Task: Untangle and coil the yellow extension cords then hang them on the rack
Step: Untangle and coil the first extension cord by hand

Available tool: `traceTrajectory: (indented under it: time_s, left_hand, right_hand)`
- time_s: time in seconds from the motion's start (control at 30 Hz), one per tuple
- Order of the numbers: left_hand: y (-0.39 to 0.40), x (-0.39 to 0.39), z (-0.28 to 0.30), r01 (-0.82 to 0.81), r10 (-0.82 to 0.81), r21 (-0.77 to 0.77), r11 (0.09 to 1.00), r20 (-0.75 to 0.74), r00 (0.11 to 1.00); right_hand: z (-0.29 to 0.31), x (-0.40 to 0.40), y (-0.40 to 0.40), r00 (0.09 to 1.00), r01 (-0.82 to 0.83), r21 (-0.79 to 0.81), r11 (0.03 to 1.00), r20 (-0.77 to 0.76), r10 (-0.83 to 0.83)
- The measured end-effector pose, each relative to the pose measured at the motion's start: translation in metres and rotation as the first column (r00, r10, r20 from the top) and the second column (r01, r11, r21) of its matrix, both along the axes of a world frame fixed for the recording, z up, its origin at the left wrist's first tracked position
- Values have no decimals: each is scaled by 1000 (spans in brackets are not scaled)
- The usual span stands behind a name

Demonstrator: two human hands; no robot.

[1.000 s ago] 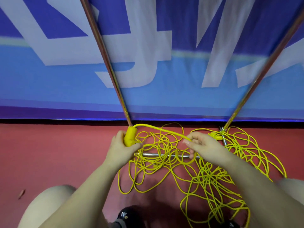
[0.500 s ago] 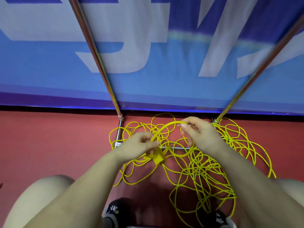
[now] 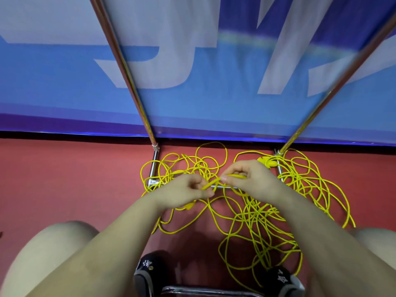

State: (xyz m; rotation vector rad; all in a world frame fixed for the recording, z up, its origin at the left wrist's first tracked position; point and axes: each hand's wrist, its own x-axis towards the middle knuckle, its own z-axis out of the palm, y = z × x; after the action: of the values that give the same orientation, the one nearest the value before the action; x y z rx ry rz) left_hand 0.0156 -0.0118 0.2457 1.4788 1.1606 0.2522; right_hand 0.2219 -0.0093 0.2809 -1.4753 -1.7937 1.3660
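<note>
A red floor (image 3: pixel 64 189) lies under a blue banner (image 3: pixel 192 103). At the frame centre, the left hand (image 3: pixel 182 194) and the right hand (image 3: pixel 248 179) both pinch one strand of the tangled yellow cords (image 3: pixel 257 211), which spread below and to the right around the rack (image 3: pixel 154 166) base.

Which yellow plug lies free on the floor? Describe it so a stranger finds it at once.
Start at the right slanted metal pole and follow it down to its foot on the red floor. The free plug lies just left of that foot, beyond the right hand. It is a thick solid lump, unlike the thin cord loops around it.
</note>
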Motion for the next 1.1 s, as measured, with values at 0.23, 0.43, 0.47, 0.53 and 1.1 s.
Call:
traceTrajectory:
  time_s: [0.23,0.43,0.47,0.53,1.1]
  left_hand:
    - [7,14,13,-249,240,12,968,223,945]
    - [6,15,16,-279,285,-60,958,238,928]
    - [5,17,17,-251,259,-64,966,235,937]
    - [2,21,18,-208,217,-62,976,246,945]
    - [10,31,6,-317,546,-622,716,215,810]
  right_hand:
    - [-6,8,7,996,25,-26,999,89,-22]
    - [-22,20,1,854,-24,-39,999,519,40]
    - [-22,19,1,807,37,-41,998,590,-5]
    - [-20,17,4,801,197,-164,967,596,-62]
    - [9,-12,-12,975,-52,-443,895,-218,-51]
